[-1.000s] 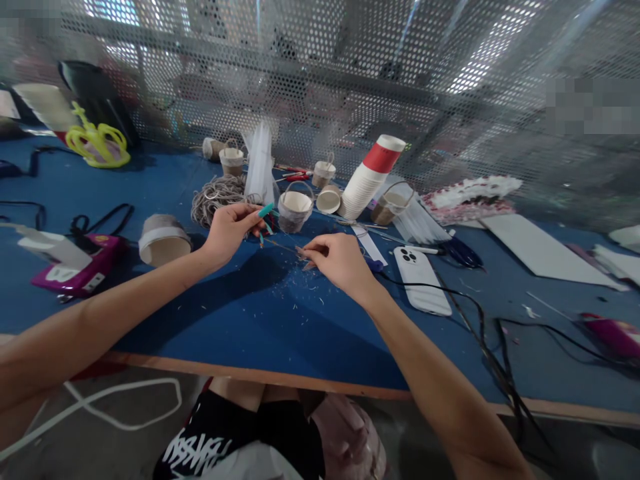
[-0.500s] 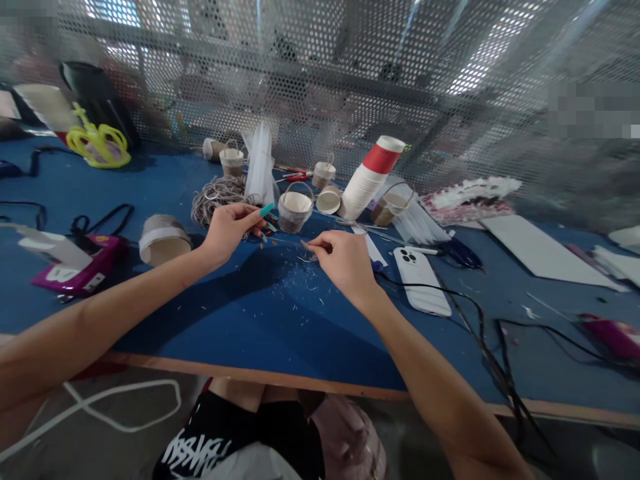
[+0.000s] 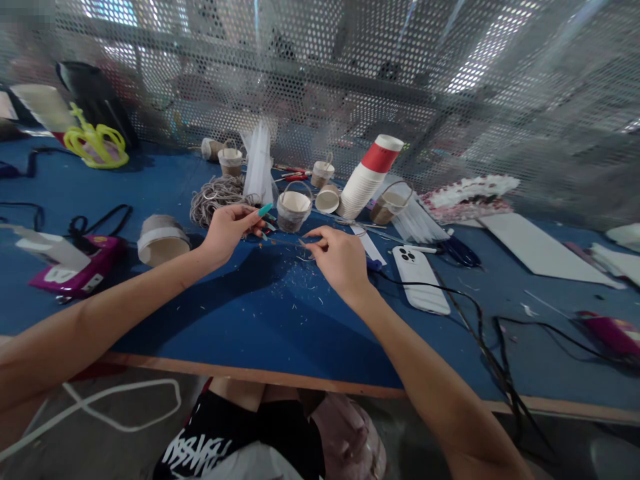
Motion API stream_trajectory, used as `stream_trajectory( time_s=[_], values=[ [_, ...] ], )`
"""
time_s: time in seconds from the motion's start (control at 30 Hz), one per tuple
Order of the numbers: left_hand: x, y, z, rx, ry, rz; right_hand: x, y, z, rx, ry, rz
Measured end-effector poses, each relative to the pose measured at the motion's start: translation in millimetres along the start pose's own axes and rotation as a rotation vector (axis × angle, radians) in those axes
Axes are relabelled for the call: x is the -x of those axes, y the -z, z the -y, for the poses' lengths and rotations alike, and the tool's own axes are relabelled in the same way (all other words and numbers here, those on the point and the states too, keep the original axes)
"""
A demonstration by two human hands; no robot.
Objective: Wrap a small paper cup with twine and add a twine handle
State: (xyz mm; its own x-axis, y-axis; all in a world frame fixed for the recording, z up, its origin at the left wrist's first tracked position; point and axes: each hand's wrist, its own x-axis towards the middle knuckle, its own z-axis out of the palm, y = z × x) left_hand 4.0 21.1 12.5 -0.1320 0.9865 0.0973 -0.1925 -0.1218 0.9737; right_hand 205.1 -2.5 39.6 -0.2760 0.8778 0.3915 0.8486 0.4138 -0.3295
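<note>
My left hand [image 3: 230, 230], with long teal nails, is closed in a pinch beside a pile of grey cord [image 3: 213, 199]. To its right, my right hand [image 3: 340, 257] also pinches, its fingertips pointing left. A faint thin strand seems to run between the two hands, too fine to make out well. Just behind the gap between them stands a small cup with a looped handle [image 3: 294, 213]. Short pale scraps [image 3: 305, 287] lie scattered on the blue table [image 3: 240, 333] below my hands.
Behind are a tilted stack of paper cups [image 3: 367, 177], clear sticks [image 3: 259, 167] and more small handled cups. A white phone [image 3: 423, 283] and black cables [image 3: 483, 327] lie to the right. At left sit a grey cup [image 3: 163, 240] and a purple power strip [image 3: 83, 267].
The fingers of my right hand have shifted slightly and lie a little further left. My left hand keeps nearly the same pose. The whole view has shifted slightly.
</note>
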Motion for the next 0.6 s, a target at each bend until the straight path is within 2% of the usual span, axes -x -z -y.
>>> stream_trajectory(
  time_s=[0.23,0.5,0.6],
  values=[
    [1.1,0.6,2.9,-0.01,-0.012,0.037,1.1,-5.4,-2.7,0.054,0.037,-0.015],
    [-6.8,5.3,2.2,0.047,-0.027,0.034,-15.5,5.2,-21.3,-0.04,0.258,0.236],
    [-5.8,4.7,3.3,0.049,-0.023,0.059,-16.1,8.1,-24.1,-0.075,0.233,0.254]
  ],
)
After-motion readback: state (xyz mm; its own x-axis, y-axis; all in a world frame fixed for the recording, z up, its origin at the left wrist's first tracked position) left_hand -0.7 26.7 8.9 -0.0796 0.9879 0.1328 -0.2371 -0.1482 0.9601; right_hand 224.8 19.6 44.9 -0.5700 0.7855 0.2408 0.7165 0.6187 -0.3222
